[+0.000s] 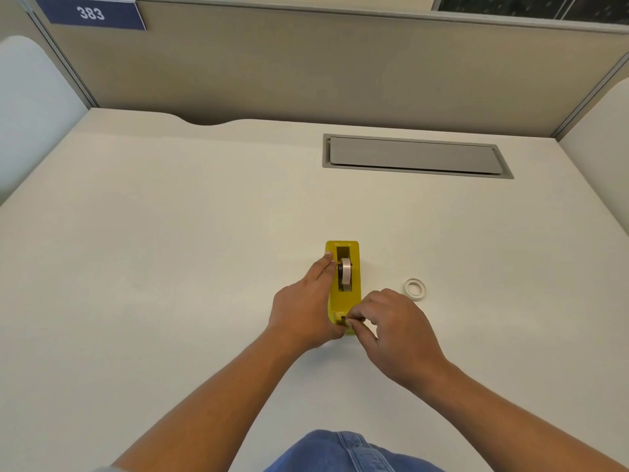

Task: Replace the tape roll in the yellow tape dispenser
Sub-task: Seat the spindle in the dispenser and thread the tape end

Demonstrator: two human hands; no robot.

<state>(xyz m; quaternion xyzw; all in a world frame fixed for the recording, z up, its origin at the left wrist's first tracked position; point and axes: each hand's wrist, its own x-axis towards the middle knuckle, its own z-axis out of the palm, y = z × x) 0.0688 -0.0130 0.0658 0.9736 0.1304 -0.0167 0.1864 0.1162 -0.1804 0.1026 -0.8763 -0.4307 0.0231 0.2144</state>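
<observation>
Your yellow tape dispenser [343, 287] sits near the middle of the surface [170, 250], its long axis running straight away from you, cutter end nearest your body and the blunt end pointing toward the partition [306, 63]. It is a smooth, glossy plastic block, rectangular with rounded corners, with a dark slot cut along its top. A tape roll [345, 270] stands on edge in that slot, pale and slightly translucent, its flat faces turned left and right.

Your left hand [304, 306] lies along the dispenser's left flank, fingers stretched flat against the side and the thumb tucked near the cutter end, bracing it. Your right hand [391, 325] is curled narrow at the cutter end, thumb and forefinger pinched together right at the blade; whether tape is between them is too small to tell.

A second roll [415, 288], a thin whitish ring, lies flat on the surface just right of the dispenser, apart from both hands. The surface is matte off-white laminate, with a grey rectangular cable hatch [415, 156] set in farther back.
</observation>
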